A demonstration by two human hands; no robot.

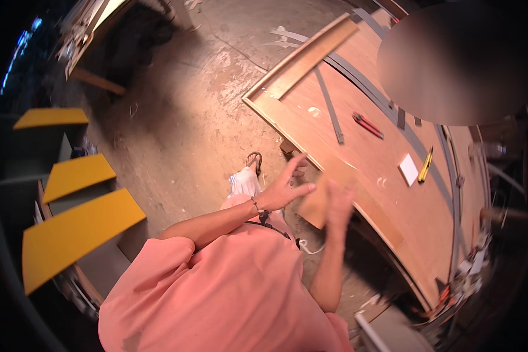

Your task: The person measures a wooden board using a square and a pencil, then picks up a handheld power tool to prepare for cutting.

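Note:
My left hand [283, 186] is held out in front of my body near the table's edge, thumb and fingers apart, with nothing in it. Beside it on the right, my right hand [338, 205] is smeared by motion. It holds a flat, tan, sheet-like piece [315, 209] that hangs over the near edge of a wooden table [364, 161]. Whether the piece is paper or thin wood I cannot tell. Pliers with red handles [368, 125], a yellow utility knife [426, 165] and a small white block [408, 170] lie on the table.
Grey strips [330, 105] lie across the tabletop, which has a raised wooden rim. Yellow-topped panels [82, 234] stand at my left. Another table [100, 35] is at the far left on the concrete floor [217, 82]. A blurred round patch hides the upper right.

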